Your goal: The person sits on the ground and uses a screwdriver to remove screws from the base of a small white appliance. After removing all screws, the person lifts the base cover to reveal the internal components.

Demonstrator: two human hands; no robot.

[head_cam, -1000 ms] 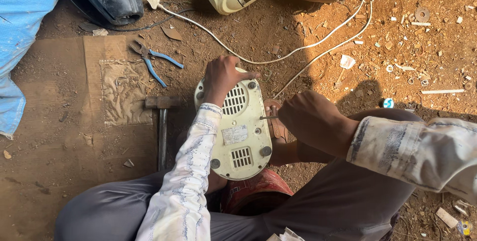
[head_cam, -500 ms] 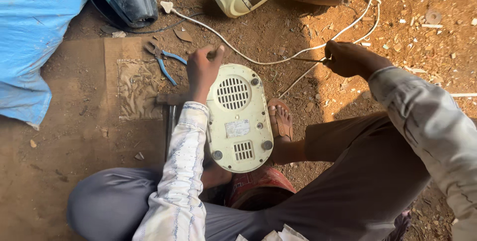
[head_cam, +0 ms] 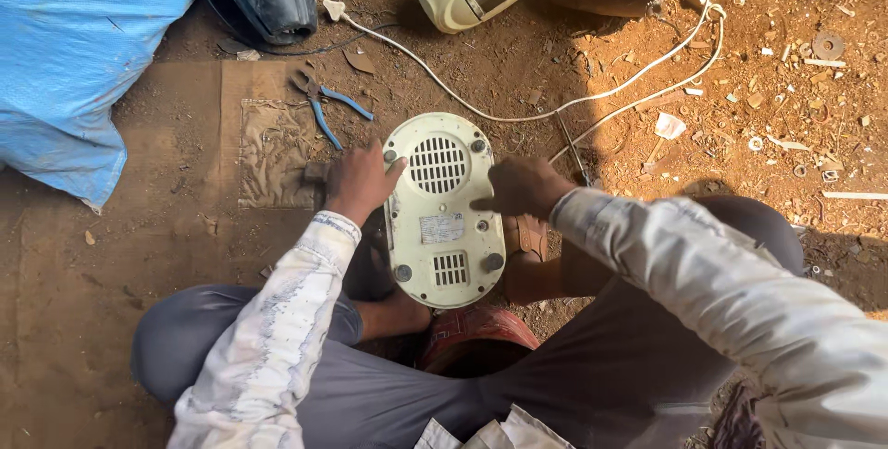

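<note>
Cream appliance base (head_cam: pixel 444 213): left hand (head_cam: pixel 359 181), right hand (head_cam: pixel 523 187) grip its sides.

Both my hands meet at the middle of the frame, arms reaching up from the lower edge.

My left hand (head_cam: pixel 359 181) sits just left of centre, knuckles up, fingers curled and pointing right, its pale sleeve running down to the lower left. My right hand (head_cam: pixel 520 187) lies right of centre, loosely closed, fingers pointing left, its sleeve crossing to the lower right corner. My bent legs fill the bottom.
</note>
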